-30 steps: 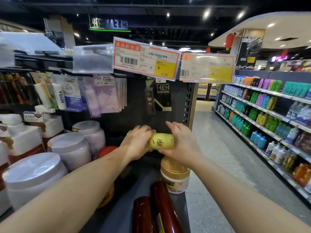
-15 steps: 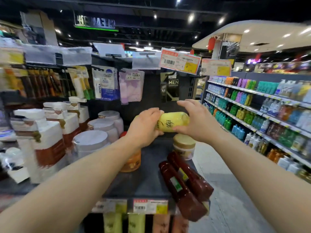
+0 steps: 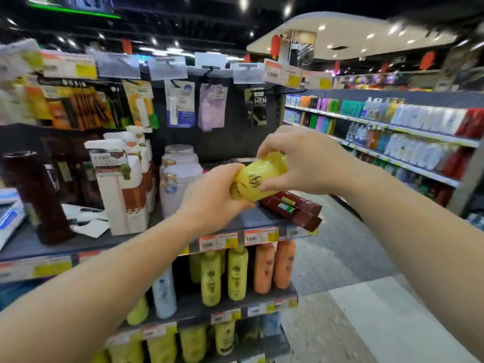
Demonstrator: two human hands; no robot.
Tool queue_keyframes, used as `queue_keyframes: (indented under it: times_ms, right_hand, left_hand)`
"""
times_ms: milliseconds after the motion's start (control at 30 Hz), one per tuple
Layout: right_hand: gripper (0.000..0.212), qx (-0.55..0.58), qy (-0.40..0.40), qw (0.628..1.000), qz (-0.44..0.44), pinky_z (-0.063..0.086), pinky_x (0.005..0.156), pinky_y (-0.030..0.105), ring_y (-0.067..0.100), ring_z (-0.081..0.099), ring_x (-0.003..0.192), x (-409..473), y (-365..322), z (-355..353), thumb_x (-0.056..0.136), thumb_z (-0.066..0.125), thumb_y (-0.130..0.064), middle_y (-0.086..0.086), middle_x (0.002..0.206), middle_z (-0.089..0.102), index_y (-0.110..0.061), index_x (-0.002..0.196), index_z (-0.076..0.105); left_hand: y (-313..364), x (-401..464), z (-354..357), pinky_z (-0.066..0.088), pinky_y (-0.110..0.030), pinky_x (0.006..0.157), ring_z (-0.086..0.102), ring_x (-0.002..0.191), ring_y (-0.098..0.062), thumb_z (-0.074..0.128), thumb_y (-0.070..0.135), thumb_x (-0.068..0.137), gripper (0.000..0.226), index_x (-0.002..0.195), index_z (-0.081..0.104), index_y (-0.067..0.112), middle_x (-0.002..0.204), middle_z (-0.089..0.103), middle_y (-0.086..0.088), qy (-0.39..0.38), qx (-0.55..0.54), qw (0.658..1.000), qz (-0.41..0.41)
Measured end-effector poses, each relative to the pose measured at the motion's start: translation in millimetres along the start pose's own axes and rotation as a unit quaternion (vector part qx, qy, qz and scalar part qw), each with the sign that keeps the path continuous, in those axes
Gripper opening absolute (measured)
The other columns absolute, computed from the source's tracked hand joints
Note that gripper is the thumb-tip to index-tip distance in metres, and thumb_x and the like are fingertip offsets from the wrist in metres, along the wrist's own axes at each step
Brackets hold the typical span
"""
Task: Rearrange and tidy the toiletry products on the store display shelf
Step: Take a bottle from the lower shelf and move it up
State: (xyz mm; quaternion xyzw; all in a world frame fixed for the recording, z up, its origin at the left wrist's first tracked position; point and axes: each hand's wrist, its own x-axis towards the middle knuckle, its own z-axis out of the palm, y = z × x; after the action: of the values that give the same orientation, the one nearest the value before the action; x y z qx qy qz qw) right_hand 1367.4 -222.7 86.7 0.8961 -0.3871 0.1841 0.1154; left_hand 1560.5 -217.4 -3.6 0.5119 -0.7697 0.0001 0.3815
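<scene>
Yellow bottle: held in the air above the front edge of the upper shelf, lying tilted on its side, dark lettering facing the camera. Contents not visible through the opaque wall. Left hand clamped round the lower end, fingers curled under it. Right hand clamped over the upper end, thumb pressing on the front face near the lettering. Clear of the shelf; not touching any other product.

Upper shelf, right end: two dark red bottles lying flat side by side, ends overhanging the shelf corner, directly below the held item. Centre: white lidded tubs standing in a row running front to back, lids on. Left of these: white-capped boxed bottles with brown labels, upright, packed close. Far left: tall dark brown bottle upright; loose white papers flat beside it.

Lower shelf: upright yellow bottles of like colour and lettering, orange bottles just beside them on the right, one pale blue bottle on the left. Next shelf down: more yellow bottles, blurred.

Back panel: hanging carded packets, price tags above. Detail blurred.
</scene>
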Motion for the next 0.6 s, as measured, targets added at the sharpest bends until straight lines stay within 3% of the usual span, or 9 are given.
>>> queue_keyframes:
  times_ms: [100,267,300,400,433,500,600]
  right_hand:
    - [0.05,-0.008,-0.071,0.997,-0.03,0.046,0.078,0.032,0.011,0.053,0.092,-6.3,-30.7,7.8,0.063,0.07,-0.064,-0.013,0.1,0.053,-0.037,0.104,0.059]
    - [0.052,0.042,-0.188,0.977,-0.088,0.047,0.081,0.029,0.01,0.055,0.099,-7.7,-67.2,71.7,0.068,0.071,-0.063,-0.017,0.102,0.053,-0.036,0.111,0.057]
    - [0.054,0.061,-0.206,0.972,-0.095,0.046,0.082,0.027,0.01,0.054,0.102,-7.8,-70.3,89.1,0.069,0.072,-0.061,-0.015,0.106,0.055,-0.036,0.114,0.056]
    - [0.071,0.137,-0.223,0.961,-0.091,0.03,0.074,0.002,0.005,0.048,0.112,-11.5,-72.7,143.0,0.07,0.075,-0.056,-0.014,0.127,0.052,-0.038,0.132,0.046]
    - [0.08,0.164,-0.219,0.958,-0.088,0.028,0.079,-0.001,0.003,0.043,0.118,-13.9,-71.9,159.6,0.069,0.077,-0.055,-0.015,0.135,0.047,-0.039,0.138,0.039]
    - [0.094,0.218,-0.215,0.948,-0.081,0.029,0.1,0.01,0.002,0.033,0.131,-19.4,-69.3,192.3,0.068,0.079,-0.051,-0.014,0.146,0.036,-0.039,0.145,0.027]
    - [0.104,0.29,-0.223,0.93,-0.036,0.027,0.102,0.009,0.003,0.034,0.132,-32.6,-63.5,239.7,0.069,0.082,-0.044,-0.012,0.148,0.032,-0.039,0.149,0.017]
  left_hand:
    - [-2.8,-50.0,-0.1,0.052,-0.033,0.076,0.058,0.09,0.001,0.073,0.048,0.069,0.045,0.11,0.054,0.037,0.098,0.063,0.016,-0.043,-0.065,0.996,-0.048]
    - [-28.8,-132.3,30.7,0.043,-0.008,0.074,0.051,0.094,0.015,0.077,0.048,0.067,0.051,0.11,0.048,0.05,0.102,0.057,0.028,-0.107,-0.117,0.975,-0.155]
    - [-36.9,-146.0,39.0,0.043,-0.007,0.073,0.051,0.093,0.015,0.077,0.05,0.067,0.051,0.109,0.047,0.05,0.102,0.056,0.028,-0.118,-0.123,0.969,-0.18]
    - [-63.9,-179.7,63.0,0.045,-0.01,0.072,0.054,0.09,0.013,0.07,0.065,0.057,0.054,0.102,0.046,0.05,0.101,0.058,0.025,-0.119,-0.155,0.946,-0.259]
    - [-73.1,-189.3,70.7,0.046,-0.01,0.071,0.054,0.09,0.015,0.067,0.069,0.052,0.056,0.101,0.047,0.05,0.099,0.058,0.025,-0.109,-0.167,0.938,-0.285]
    - [-91.2,-206.6,85.7,0.046,-0.009,0.07,0.053,0.091,0.018,0.068,0.067,0.051,0.056,0.101,0.047,0.051,0.097,0.059,0.027,-0.085,-0.181,0.925,-0.324]
    - [-115.3,-226.8,109.0,0.046,-0.009,0.072,0.055,0.094,0.016,0.078,0.052,0.059,0.053,0.103,0.049,0.047,0.098,0.061,0.024,-0.064,-0.189,0.914,-0.354]
